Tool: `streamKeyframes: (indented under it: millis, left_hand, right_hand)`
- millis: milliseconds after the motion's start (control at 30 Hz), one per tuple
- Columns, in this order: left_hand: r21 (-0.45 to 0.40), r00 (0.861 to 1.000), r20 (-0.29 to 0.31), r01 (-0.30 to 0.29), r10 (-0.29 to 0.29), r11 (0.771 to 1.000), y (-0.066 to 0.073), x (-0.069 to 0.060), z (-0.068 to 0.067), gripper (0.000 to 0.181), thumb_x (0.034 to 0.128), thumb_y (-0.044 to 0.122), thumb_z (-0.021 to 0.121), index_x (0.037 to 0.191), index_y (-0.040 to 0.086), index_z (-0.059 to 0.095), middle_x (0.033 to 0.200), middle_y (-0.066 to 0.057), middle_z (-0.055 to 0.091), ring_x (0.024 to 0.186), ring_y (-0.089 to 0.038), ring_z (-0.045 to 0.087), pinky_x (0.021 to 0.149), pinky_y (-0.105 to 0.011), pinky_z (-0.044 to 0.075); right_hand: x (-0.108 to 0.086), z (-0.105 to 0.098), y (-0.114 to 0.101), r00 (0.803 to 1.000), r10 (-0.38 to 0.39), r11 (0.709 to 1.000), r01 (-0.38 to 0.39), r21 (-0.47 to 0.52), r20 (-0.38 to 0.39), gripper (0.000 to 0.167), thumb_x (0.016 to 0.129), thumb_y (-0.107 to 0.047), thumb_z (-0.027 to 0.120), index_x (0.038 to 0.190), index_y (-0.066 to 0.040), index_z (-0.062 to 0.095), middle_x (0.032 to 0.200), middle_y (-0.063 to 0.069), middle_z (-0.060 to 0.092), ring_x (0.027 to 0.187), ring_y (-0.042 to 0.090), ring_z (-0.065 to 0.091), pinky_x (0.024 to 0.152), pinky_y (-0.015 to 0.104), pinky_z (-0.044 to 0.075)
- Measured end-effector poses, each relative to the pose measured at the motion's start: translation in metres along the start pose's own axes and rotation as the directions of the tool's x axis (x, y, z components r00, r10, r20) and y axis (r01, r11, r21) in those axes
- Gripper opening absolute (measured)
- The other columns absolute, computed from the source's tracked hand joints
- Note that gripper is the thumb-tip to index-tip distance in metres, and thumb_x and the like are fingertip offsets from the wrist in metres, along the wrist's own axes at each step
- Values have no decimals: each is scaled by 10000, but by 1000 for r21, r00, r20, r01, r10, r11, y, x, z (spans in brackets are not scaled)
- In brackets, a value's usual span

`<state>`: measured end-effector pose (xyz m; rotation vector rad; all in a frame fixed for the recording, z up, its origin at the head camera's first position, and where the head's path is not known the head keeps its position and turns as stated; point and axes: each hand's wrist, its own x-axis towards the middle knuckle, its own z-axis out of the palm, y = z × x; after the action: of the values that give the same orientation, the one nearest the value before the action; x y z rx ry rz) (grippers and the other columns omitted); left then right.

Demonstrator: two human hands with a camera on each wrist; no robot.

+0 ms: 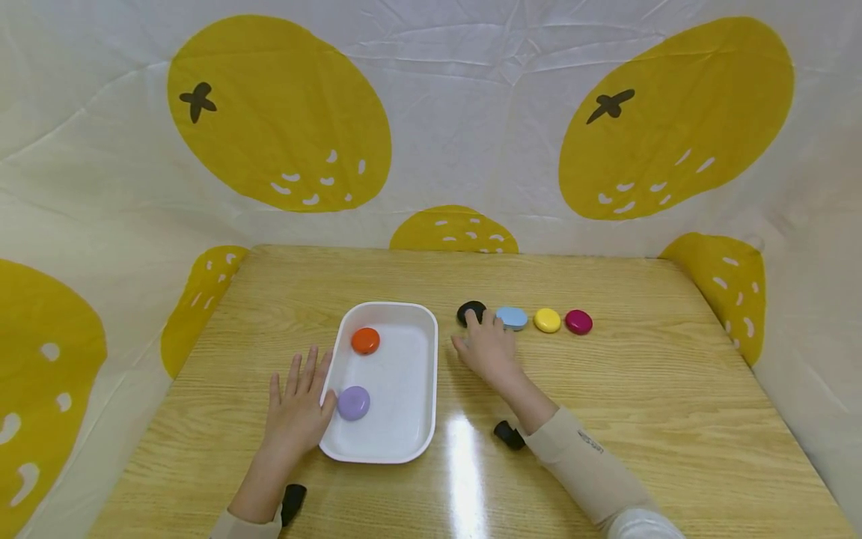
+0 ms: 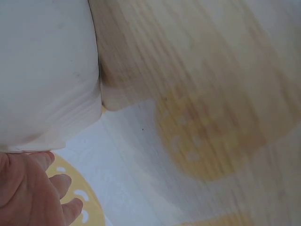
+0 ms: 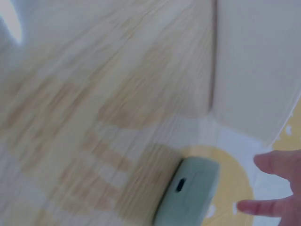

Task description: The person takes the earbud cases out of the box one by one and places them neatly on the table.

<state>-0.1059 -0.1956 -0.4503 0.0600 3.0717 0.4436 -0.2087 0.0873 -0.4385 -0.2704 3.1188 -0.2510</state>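
My left hand (image 1: pixel 299 412) lies along the left side of a white tray (image 1: pixel 432 404), its fingers straight and its thumb at the rim. Inside the tray are an orange round piece (image 1: pixel 366 340) and a purple round piece (image 1: pixel 353 403). Just right of the tray, my right hand (image 1: pixel 490 348) reaches over the table, a fingertip overlapping a black oval piece (image 1: pixel 470 308). The right wrist view shows a pale green piece (image 3: pixel 190 193) close to the spread fingers (image 3: pixel 277 162). Whether those fingers touch either piece, I cannot tell.
A light blue piece (image 1: pixel 512 318), a yellow piece (image 1: pixel 548 320) and a dark pink piece (image 1: pixel 579 322) line up right of the black one. Black wrist attachments (image 1: pixel 508 435) sit by both forearms. A patterned curtain (image 1: pixel 471 135) borders the wooden table (image 1: pixel 646 419).
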Motion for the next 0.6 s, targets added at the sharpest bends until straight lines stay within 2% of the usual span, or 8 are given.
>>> streamKeyframes:
  millis: [100,200,267,400,533,600]
  left_hand:
    - [-3,1000,-2,1,-1,1000,0,0,0,593,943,280,386,1469,107,172,1524,-153,76,1373,-397,28,1054,-621,-19]
    - [-6,1000,-3,1,-2,1000,0,0,0,593,942,277,388,1468,106,176,1524,-155,80,1373,-397,29,1053,-623,-17]
    - [-8,1000,-5,1,-1,1000,0,0,0,592,942,276,389,1468,104,177,1523,-157,82,1373,-397,29,1053,-624,-17]
    - [-9,1000,-8,1,-1,1000,0,0,0,591,941,277,388,1467,103,182,1522,-157,86,1373,-397,31,1053,-623,-15]
    - [-9,1000,-8,-5,5,1000,-1,0,1,585,940,274,379,1466,108,185,1521,-155,95,1373,-393,39,1055,-619,-10]
    - [-13,1000,-13,-10,10,1000,-1,0,1,580,940,271,378,1464,108,191,1520,-155,106,1373,-391,49,1055,-619,-5]
  right_hand:
    - [-3,-3,-7,990,-115,993,116,6,-87,411,907,-377,511,1201,-93,466,1104,173,479,974,338,479,803,484,438]
    - [-5,-4,-17,952,-263,964,267,2,-154,369,908,-328,520,1203,-110,485,1082,125,492,956,300,482,814,449,433]
    - [-6,-4,-26,912,-375,925,380,0,-167,360,903,-312,532,1207,-122,494,1101,110,501,980,289,491,840,439,431]
    - [-13,0,-45,823,-560,826,564,8,-95,390,897,-317,544,1252,-173,472,1215,95,473,1097,272,470,912,434,404]
    - [-21,9,-63,733,-680,733,680,-25,-6,455,892,-358,545,1305,-201,436,1286,68,453,1155,230,452,925,399,400]
    - [-24,13,-72,699,-715,698,715,-41,26,486,882,-388,551,1316,-209,427,1292,52,461,1164,212,455,925,373,404]
